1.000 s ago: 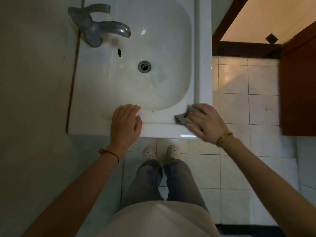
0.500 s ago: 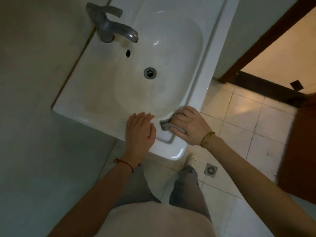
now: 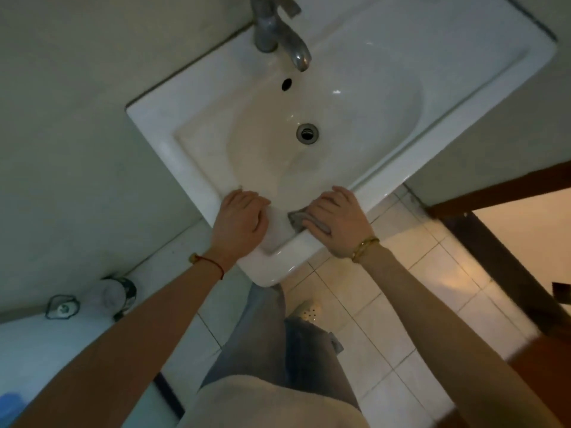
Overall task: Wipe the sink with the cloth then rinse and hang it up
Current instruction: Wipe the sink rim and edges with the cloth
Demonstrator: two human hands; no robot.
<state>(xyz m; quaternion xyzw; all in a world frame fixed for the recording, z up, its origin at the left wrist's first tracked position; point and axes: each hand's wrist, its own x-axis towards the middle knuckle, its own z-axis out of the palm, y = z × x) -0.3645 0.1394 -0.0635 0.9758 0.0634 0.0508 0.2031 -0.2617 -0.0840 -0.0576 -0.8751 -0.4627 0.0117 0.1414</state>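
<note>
Now, nearest us, our left hand (image 3: 239, 219) lies flat and empty, fingers together, on the front rim of the sink (image 3: 191, 156), bracing at about seven o'clock from the drain (image 3: 307, 133). Just beside it, at six o'clock, our right hand (image 3: 338, 220) presses the grey cloth (image 3: 298, 220) onto the rim, fingers curled over it. We should probably keep even pressure and follow the rim, then sweep the bowl toward the tap (image 3: 278, 32) at twelve o'clock.

Both forearms are bare, with no sleeves. The left hand (image 3: 239, 220) has a thin red cord bracelet (image 3: 207, 261) at its wrist, the right hand (image 3: 338, 222) a gold bangle (image 3: 364, 246). The person wears grey trousers (image 3: 272, 341), a pale top (image 3: 265, 403) and a pale perforated clog (image 3: 307, 312).
</note>
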